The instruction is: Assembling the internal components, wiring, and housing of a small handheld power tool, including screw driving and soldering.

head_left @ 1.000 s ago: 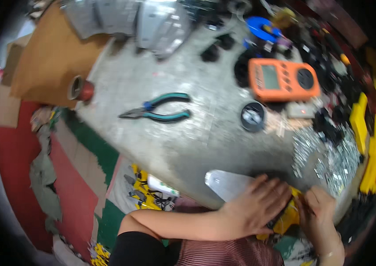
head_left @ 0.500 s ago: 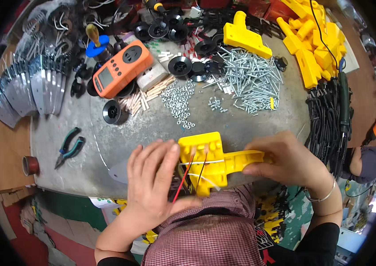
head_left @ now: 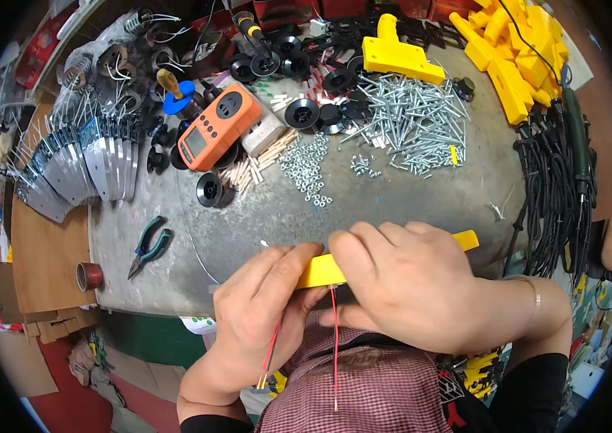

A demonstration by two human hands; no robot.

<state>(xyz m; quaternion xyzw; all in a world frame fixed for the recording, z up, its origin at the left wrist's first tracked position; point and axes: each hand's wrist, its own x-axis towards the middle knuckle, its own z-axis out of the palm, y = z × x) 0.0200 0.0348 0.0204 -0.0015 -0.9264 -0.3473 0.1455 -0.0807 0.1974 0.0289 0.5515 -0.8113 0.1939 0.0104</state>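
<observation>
Above the table's front edge I hold a yellow plastic pistol-shaped housing shell (head_left: 322, 273) in both hands, tilted edge-on. My left hand (head_left: 254, 299) pinches its left end between thumb and fingers. Wrapped over its middle and right part is my right hand (head_left: 410, 289); the shell's handle end sticks out past the knuckles. A thin red and black wire pair (head_left: 335, 346) hangs straight down from under the shell. Another wire pair (head_left: 270, 350), with bare tips, dangles beside my left palm. The shell's inside faces away from view.
Teal-handled pliers (head_left: 150, 247) lie to the left. Farther back are an orange meter (head_left: 219, 128), nuts (head_left: 304, 169), a screw pile (head_left: 418, 123), black spools (head_left: 210, 189) and another yellow housing (head_left: 401, 58). Black cables (head_left: 555, 187) and yellow housings (head_left: 511, 50) line the right; metal blades (head_left: 75, 169) the left.
The shell has tilted from showing its open inside to edge-on. My right hand has moved left from the handle over the shell's body. The wires now hang below it.
</observation>
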